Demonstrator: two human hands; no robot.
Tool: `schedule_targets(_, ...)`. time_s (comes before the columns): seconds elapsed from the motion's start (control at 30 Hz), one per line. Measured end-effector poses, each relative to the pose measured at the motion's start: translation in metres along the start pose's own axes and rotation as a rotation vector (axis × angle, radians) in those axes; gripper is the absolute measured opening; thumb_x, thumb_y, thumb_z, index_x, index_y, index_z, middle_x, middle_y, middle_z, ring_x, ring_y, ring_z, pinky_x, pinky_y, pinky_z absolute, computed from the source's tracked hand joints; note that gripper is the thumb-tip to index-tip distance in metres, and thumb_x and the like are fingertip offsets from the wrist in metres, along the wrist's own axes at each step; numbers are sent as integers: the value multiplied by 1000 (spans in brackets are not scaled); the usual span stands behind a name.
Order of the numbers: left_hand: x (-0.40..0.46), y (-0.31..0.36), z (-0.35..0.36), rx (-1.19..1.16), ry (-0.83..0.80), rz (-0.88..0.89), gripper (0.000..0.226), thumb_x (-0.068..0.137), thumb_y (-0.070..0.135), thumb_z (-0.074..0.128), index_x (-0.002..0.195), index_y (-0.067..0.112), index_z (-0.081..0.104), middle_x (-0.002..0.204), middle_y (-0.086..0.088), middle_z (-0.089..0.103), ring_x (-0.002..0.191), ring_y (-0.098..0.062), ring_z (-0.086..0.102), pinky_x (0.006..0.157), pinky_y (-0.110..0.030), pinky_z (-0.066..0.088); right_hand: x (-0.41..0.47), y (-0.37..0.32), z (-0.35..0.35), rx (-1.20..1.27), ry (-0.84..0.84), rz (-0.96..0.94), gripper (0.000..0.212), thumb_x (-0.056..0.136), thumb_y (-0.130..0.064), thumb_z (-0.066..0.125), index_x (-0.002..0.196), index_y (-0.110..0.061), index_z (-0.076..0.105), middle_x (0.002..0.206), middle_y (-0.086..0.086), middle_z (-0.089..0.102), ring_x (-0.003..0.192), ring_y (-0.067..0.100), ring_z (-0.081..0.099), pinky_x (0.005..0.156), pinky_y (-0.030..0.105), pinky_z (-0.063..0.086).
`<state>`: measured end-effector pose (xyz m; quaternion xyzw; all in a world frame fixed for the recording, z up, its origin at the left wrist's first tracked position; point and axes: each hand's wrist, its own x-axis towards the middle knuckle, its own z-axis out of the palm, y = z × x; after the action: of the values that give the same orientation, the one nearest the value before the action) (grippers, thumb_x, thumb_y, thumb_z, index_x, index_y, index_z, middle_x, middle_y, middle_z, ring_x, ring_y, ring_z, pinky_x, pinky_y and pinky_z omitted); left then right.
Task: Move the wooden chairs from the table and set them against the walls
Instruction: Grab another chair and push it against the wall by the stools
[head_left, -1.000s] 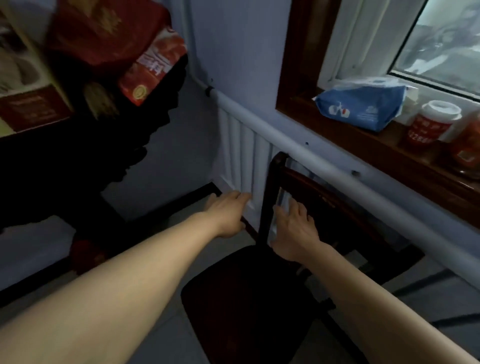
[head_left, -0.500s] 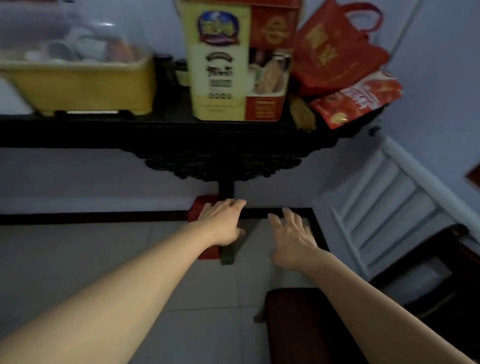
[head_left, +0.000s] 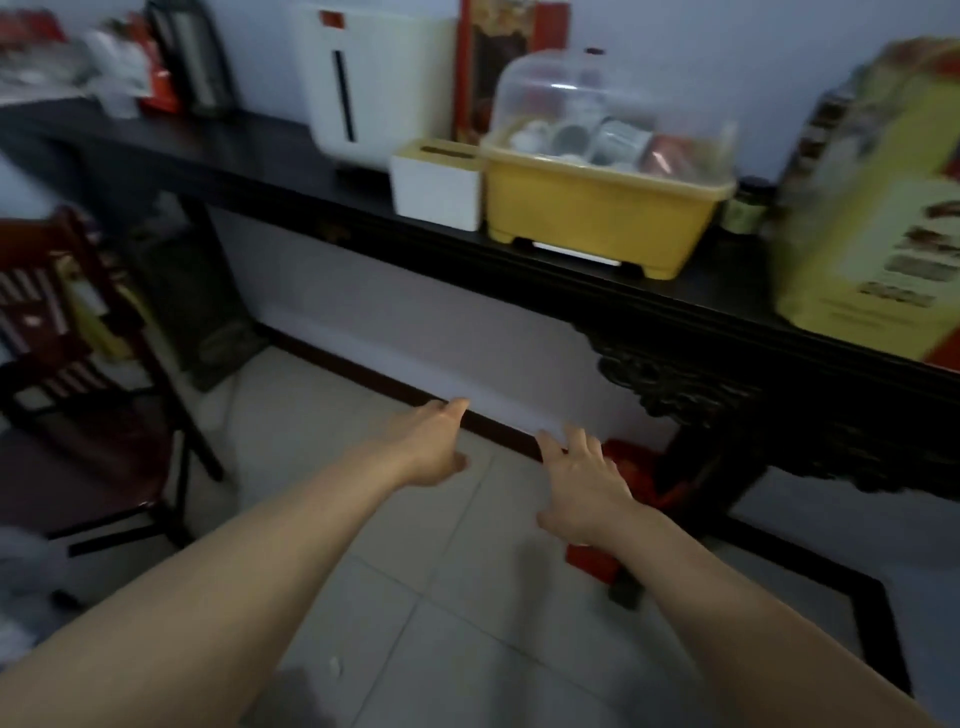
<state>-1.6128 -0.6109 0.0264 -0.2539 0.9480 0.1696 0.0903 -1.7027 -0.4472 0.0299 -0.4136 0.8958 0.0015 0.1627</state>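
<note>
while both hands, left hand (head_left: 434, 447) and right hand (head_left: 584, 486), hang empty with fingers spread over the floor, a dark reddish wooden chair (head_left: 91, 395) stands far left near the black counter (head_left: 519, 260).

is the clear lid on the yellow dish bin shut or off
Shut: the clear domed lid sits down on the yellow dish bin, covering the cups inside.

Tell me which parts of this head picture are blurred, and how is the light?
Head view: dim, even indoor light, no glare. The yellow plastic tub is fairly sharp; the yellow printed box at right and the dark wooden chair at left are smeared by motion. Both open hands are slightly soft.
</note>
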Motion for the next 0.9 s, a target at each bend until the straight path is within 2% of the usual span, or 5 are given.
schedule_targets(0.23, -12, -126, -35, 3, 16, -211, 75, 89, 36, 53, 147, 19, 9, 149, -13, 32, 131, -32, 38, 108, -45, 28, 70, -105, -10, -23, -16, -208, 83, 78, -25, 68, 143, -16, 18, 148, 15, 13, 135, 33, 20, 108, 42, 29)
schedule_targets(0.33, -15, -158, -43, -27, 27, -279, 78, 88, 39, 55, 147, 21, 8, 149, -12, 32, 130, -31, 39, 109, -46, 31, 97, -141, -12, -51, -40, -290, 86, 78, -30, 70, 144, -16, 17, 152, 16, 7, 137, 34, 17, 110, 44, 27)
schedule_targets(0.53, -10, -215, -61, -49, 52, -423, 76, 90, 40, 52, 148, 19, 7, 152, -10, 26, 134, -31, 33, 109, -46, 26, 164, -201, -18, -81, -92, -472, 93, 80, -34, 68, 148, -15, 7, 151, 17, 8, 137, 34, 15, 111, 42, 25)
schedule_targets(0.63, -2, -244, -74, -43, 40, -521, 74, 89, 39, 51, 147, 18, 11, 149, -11, 31, 132, -32, 36, 109, -49, 27, 206, -231, -22, -81, -126, -564, 97, 81, -36, 66, 150, -16, 0, 154, 18, 4, 140, 34, 10, 114, 43, 22)
schedule_targets(0.9, 26, -322, -114, -89, 153, -792, 76, 85, 42, 57, 145, 24, 15, 145, -8, 36, 127, -30, 41, 103, -48, 30, 314, -308, -47, -119, -159, -812, 93, 83, -38, 63, 149, -18, 1, 155, 14, 3, 139, 33, 13, 111, 41, 21)
